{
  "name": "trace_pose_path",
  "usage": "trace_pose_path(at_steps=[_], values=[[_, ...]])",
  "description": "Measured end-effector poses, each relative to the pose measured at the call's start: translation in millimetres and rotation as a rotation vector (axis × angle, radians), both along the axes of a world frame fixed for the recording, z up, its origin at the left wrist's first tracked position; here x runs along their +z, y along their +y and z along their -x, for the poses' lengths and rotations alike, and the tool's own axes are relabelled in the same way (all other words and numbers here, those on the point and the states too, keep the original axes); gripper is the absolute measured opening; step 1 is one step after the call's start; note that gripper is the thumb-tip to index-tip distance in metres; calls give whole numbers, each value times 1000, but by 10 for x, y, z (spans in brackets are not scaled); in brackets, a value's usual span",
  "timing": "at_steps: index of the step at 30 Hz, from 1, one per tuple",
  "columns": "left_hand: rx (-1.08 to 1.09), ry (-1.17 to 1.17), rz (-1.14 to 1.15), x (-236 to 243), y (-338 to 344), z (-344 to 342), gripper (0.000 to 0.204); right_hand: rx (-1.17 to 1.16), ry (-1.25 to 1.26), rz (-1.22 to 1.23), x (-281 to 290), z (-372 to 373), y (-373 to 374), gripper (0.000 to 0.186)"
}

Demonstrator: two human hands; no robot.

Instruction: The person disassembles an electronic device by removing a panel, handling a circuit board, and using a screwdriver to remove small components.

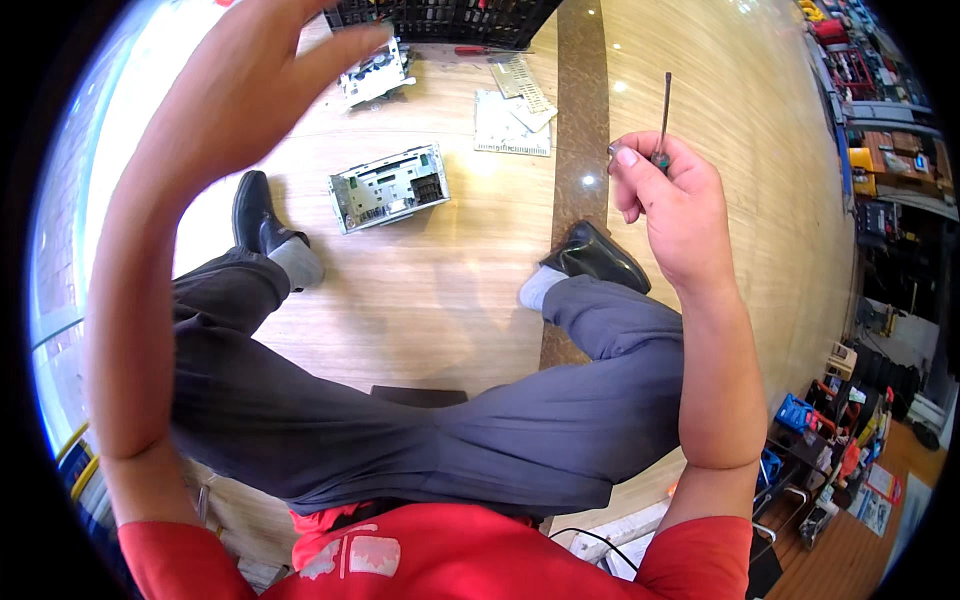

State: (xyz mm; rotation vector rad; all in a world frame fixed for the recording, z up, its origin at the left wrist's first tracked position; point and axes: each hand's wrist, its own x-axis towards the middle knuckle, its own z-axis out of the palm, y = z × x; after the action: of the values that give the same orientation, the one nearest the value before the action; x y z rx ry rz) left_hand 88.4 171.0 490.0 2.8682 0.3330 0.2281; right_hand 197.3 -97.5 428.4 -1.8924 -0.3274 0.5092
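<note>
My right hand point(672, 205) is raised above my right knee and grips a thin screwdriver point(664, 112) with its shaft pointing up and away. My left hand point(250, 85) is lifted high at the upper left, fingers spread, holding nothing. On the wooden floor between my feet lies an open metal electronics chassis point(389, 187). A second, smaller metal unit point(376, 74) lies farther off, just beyond my left fingertips in the picture.
Flat metal cover plates point(512, 120) lie on the floor beyond the chassis. A black plastic crate point(450, 20) stands at the far edge, with a red-handled tool point(478, 50) beside it. Cluttered shelves and boxes point(840, 440) line the right side. My black shoes point(255, 215) rest on the floor.
</note>
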Motion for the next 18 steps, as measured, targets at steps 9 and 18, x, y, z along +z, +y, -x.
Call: trace_pose_path(at_steps=[9,18], values=[[-171,390,369,-456,170,750,52,-70,394,-67,-292,16,5,9],[-186,276,839,-965,-17,469,17,29,496,-48,-423,175,140,9]])
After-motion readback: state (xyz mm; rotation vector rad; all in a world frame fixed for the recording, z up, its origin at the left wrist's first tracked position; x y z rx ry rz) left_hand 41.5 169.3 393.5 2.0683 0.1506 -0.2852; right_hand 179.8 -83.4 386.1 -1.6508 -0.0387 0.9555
